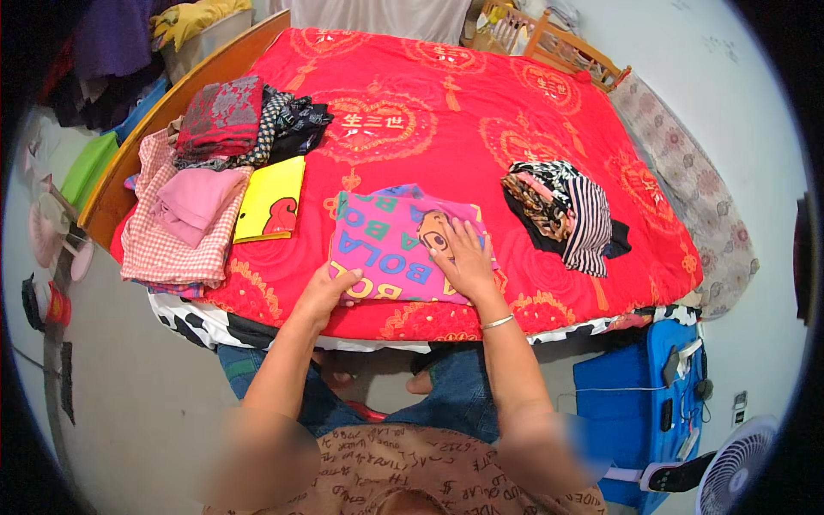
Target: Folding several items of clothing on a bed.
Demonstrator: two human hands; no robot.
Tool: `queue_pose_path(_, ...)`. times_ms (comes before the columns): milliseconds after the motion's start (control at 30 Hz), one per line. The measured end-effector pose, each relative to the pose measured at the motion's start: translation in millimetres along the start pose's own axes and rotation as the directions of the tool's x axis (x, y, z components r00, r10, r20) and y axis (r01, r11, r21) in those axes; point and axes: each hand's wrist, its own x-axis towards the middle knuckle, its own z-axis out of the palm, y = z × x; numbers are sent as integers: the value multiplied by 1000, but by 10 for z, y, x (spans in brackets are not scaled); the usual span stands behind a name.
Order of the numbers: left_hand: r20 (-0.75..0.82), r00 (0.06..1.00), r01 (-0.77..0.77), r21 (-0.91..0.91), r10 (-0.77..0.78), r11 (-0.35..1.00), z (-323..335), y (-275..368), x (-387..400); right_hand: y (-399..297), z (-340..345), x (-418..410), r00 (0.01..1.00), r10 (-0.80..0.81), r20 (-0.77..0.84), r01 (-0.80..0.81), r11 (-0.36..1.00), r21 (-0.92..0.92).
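Observation:
A folded pink garment (393, 251) with multicoloured lettering and a cartoon figure lies flat on the red bedspread (450, 154), close to the bed's front edge. My left hand (329, 293) holds its near left corner, thumb on top and the other fingers mostly hidden at the side. Spread over the right part of the cloth, palm down, is my right hand (468, 262), with a silver bangle at the wrist. A small blue piece of fabric shows at the garment's far edge.
Folded clothes (219, 122) are stacked at the left, beside a pink checked cloth (180, 257) and a yellow folded item (273, 199). A loose heap of clothes (566, 206) lies right. A wooden board (174, 122) edges the bed's left. A blue table (611, 399) and fan (740, 473) stand near right.

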Motion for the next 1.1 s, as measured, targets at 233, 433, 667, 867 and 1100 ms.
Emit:
queue_pose_path(233,55,980,-190,-59,193,980,511,413,233,52,124,8,999,-16,-37,14,999,-38)
queue_pose_path(433,559,814,-519,580,156,628,1603,532,284,188,136,-91,827,-245,-506,451,827,337)
queue_pose_path(667,477,686,-656,733,549,181,1690,147,690,205,96,-192,895,-223,-386,365,865,345)
queue_pose_path(867,325,893,-400,890,311,217,1517,-69,1188,120,124,-105,938,-213,-274,302,889,343)
queue_pose_path(1100,143,740,-504,765,658,401,1298,-269,1373,38,175,-162,971,-201,-129,233,916,327)
